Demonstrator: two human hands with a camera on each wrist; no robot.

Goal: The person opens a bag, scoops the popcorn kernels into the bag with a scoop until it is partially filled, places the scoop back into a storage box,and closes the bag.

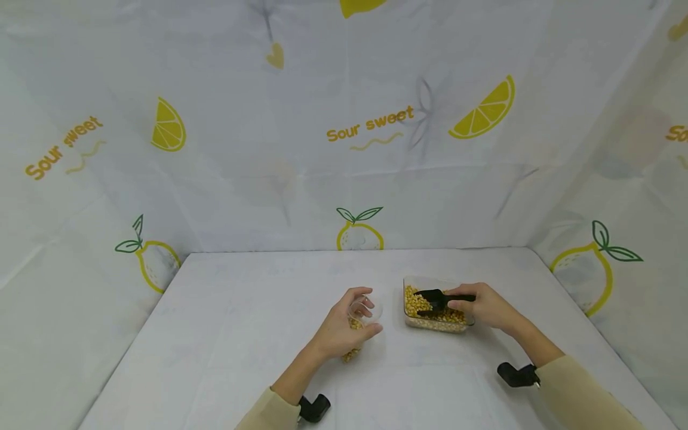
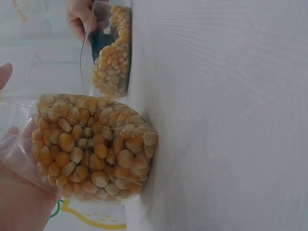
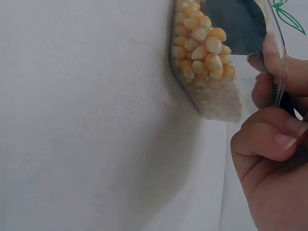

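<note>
My left hand (image 1: 341, 328) holds the mouth of a clear plastic bag (image 2: 96, 144), thumb and fingers curved around the opening. Yellow corn kernels fill its lower part, and its bottom rests on the table in the left wrist view. To the right, a clear rectangular container (image 1: 435, 326) holds more corn kernels (image 2: 113, 62). My right hand (image 1: 486, 306) grips the handle of a black scoop (image 1: 436, 300) over the container's right side. The scoop's blade sits down among the kernels; how full it is, I cannot tell.
White cloth covers the table (image 1: 231, 334). Behind it rises a white curtain (image 1: 242, 197) printed with lemons and words. Below the wrists show black camera mounts, one on the left (image 1: 314, 408) and one on the right (image 1: 518, 375).
</note>
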